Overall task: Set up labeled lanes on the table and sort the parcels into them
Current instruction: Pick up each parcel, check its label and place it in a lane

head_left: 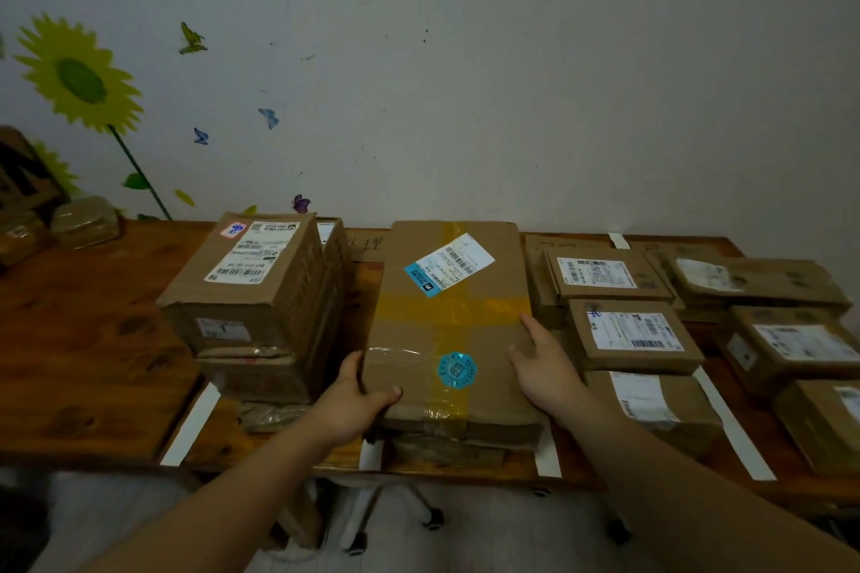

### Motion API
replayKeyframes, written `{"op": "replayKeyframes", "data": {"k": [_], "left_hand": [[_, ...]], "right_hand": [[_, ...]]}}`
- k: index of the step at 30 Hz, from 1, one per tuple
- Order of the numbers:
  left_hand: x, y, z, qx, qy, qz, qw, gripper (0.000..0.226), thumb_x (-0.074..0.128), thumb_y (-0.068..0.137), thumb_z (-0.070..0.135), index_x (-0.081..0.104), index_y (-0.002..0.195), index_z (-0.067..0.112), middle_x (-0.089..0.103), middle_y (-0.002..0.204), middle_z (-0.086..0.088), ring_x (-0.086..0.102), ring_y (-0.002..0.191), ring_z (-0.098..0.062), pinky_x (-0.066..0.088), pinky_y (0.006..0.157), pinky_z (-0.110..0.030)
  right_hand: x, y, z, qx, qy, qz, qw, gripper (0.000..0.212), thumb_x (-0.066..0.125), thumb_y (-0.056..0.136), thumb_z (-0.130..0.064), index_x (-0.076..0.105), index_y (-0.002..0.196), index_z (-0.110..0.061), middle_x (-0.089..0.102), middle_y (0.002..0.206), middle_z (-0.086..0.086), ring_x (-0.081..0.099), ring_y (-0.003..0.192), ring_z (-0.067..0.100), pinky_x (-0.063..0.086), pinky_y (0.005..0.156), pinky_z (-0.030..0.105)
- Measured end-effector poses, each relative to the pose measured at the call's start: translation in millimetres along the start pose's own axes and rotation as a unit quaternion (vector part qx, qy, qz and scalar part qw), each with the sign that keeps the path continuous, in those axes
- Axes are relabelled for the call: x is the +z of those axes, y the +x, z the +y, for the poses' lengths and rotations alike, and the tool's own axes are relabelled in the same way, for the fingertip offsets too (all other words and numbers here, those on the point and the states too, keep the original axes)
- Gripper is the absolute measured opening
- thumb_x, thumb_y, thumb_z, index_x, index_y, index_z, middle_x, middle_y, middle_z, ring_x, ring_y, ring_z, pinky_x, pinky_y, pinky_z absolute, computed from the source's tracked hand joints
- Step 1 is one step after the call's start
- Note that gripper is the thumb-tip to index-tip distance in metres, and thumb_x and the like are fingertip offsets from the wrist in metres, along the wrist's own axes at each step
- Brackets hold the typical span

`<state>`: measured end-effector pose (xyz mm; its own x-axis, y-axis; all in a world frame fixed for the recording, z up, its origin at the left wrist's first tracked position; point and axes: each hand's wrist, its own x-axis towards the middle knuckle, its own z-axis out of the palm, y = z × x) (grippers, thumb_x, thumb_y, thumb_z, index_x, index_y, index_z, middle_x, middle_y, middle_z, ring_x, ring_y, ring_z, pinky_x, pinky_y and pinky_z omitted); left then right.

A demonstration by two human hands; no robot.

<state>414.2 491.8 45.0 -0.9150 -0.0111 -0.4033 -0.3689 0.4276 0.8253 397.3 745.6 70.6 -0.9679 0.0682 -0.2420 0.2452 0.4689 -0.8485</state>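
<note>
Wooden table [93, 340] against white wall, white tape strips [191, 423] marking lanes. Big flat brown cardboard parcel with yellow tape [446, 321] lies in middle lane on top of another parcel. Left hand [358, 400] grips near-left corner, thumb on top. Right hand [544, 368] flat on right side, fingers straight. Tip imo: square it between strips, don't overhang table lip. Tight fit, with tall brown box stack [251, 284] left and small labelled parcels [633, 335] right.

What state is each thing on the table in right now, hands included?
Big parcel: taped shut, flat atop a lower parcel, middle lane.
Left hand: grips the big parcel's near left corner.
Right hand: straight fingers rest on its right edge.
Left stack: boxes piled, closed, untouched.
Small parcels: lying flat, labels up, right lanes.
Tape strips: stuck flat on the table.
</note>
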Motion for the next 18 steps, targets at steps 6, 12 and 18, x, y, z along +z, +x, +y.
{"op": "replayKeyframes", "data": {"k": [6, 12, 18], "left_hand": [[4.9, -3.7, -0.2, 0.0, -0.008, 0.009, 1.0, 0.083, 0.066, 0.087, 0.022, 0.011, 0.149, 0.022, 0.048, 0.123, -0.001, 0.049, 0.104, -0.015, 0.045, 0.085, -0.026], [-6.0, 2.4, 4.7, 0.01, 0.034, -0.026, 0.999, 0.092, 0.067, 0.085, 0.026, 0.002, 0.151, 0.029, 0.034, 0.148, -0.004, 0.041, 0.128, -0.022, 0.038, 0.103, -0.031], [-10.1, 5.5, 8.9, 0.035, 0.148, -0.05, 0.987, 0.087, 0.063, 0.087, 0.036, 0.003, 0.151, 0.031, -0.005, 0.159, 0.001, 0.006, 0.146, -0.022, 0.014, 0.117, -0.036]], "right_hand": [[4.1, 2.3, 5.6, 0.0, -0.033, -0.008, 0.999, 0.06, 0.044, 0.1, -0.025, 0.014, 0.152, -0.029, 0.019, 0.156, 0.0, 0.029, 0.139, 0.023, 0.032, 0.108, 0.036], [8.8, 0.4, 7.5, -0.015, -0.082, 0.006, 0.996, 0.063, 0.047, 0.098, -0.031, 0.012, 0.151, -0.032, 0.01, 0.158, 0.0, 0.022, 0.142, 0.024, 0.029, 0.111, 0.038], [10.7, -1.0, 8.0, -0.021, -0.165, -0.014, 0.986, 0.058, 0.039, 0.1, -0.04, 0.012, 0.151, -0.036, -0.005, 0.16, -0.001, 0.007, 0.146, 0.028, 0.018, 0.116, 0.045]]}}
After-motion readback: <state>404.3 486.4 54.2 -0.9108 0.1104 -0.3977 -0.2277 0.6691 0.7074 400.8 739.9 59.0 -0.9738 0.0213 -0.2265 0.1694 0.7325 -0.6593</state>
